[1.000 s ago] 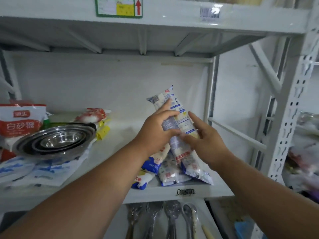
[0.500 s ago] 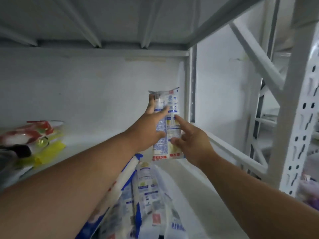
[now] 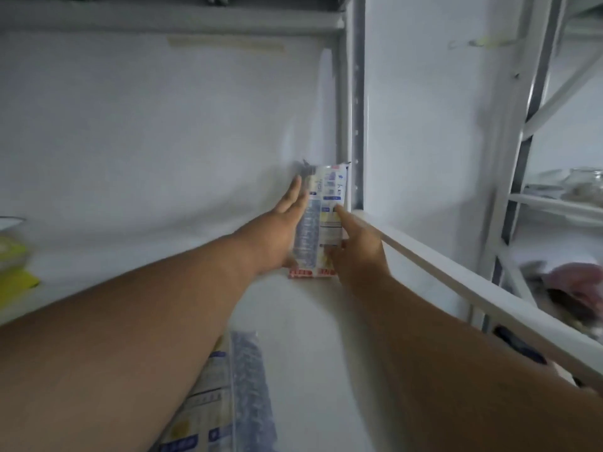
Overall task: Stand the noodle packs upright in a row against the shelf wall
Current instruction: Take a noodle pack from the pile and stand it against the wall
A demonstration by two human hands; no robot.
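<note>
the left hand and right hand steady one pack upright in the back corner; more packs lie flat, unplaced.

No text legible in the head view; motion blur throughout.

Upright noodle pack: printed blocks in blue on white and pale yellow, two red label patches along its bottom edge. Characters on all of them smeared, none readable.

Lying noodle packs at lower frame edge: blue label bars and rows of fine grey print, too blurred to read.

Yellow item at the left edge: no lettering made out.

Shelf post: a column of holes, no numbers or signs seen.
</note>
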